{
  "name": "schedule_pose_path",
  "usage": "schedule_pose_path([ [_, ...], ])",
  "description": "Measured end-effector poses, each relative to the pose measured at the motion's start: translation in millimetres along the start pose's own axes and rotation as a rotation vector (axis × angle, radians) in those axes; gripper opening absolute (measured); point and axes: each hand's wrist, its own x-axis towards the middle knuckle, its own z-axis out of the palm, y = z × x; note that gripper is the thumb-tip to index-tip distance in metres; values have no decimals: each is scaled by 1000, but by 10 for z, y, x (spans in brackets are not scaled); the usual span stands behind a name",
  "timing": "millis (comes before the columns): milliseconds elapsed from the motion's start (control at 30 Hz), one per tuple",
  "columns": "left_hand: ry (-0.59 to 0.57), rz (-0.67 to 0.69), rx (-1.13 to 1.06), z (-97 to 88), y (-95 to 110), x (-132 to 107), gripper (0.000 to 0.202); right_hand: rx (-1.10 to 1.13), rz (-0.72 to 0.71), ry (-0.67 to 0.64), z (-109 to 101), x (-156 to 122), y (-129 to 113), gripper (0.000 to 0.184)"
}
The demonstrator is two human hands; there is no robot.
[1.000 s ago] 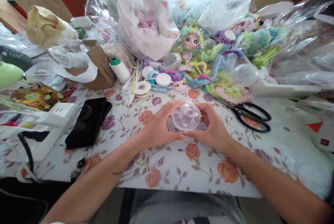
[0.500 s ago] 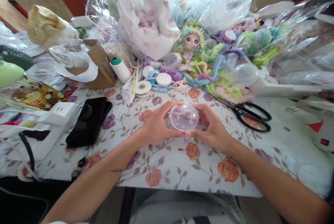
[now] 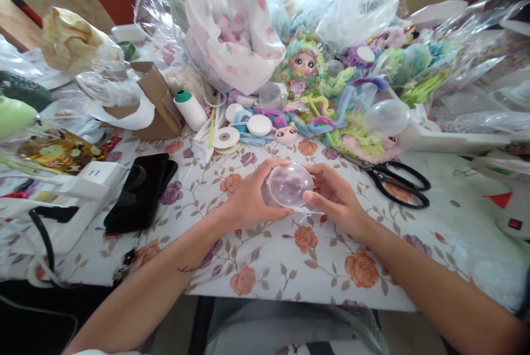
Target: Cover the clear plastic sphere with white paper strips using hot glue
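Observation:
A clear plastic ball capsule is held between both hands just above the flowered tablecloth, in the middle of the head view. My left hand cups its left side, fingers over the top and thumb underneath. My right hand grips its right side, thumb pressed against the front of the ball. Something pale and pinkish shows faintly inside the capsule.
Black scissors lie right of my hands. A black phone and a white power strip sit at left. Behind are a doll, fluffy yarn, tape rolls, a thread spool, a second clear ball and plastic bags.
The capsule and both hands have shifted slightly left and away from me. My right thumb has slid up onto the front of the ball.

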Motion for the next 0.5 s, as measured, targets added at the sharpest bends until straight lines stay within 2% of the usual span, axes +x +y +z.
schedule_pose_path([
  [167,4,9,18,22,29,-13,80,-92,-12,51,-26,11,1,26],
  [267,13,19,-6,15,49,-9,85,-68,-35,47,-31,17,4,33],
  [300,23,10,-23,8,55,-5,86,-23,-47,12,-29,19,8,37],
  [367,43,-19,-44,-4,63,4,87,53,-65,-68,-17,23,21,59],
  [433,64,-31,-32,-12,68,13,84,50,-62,-93,-2,25,37,77],
  [500,75,-14,-21,-14,71,19,82,20,-51,-71,10,26,51,77],
])
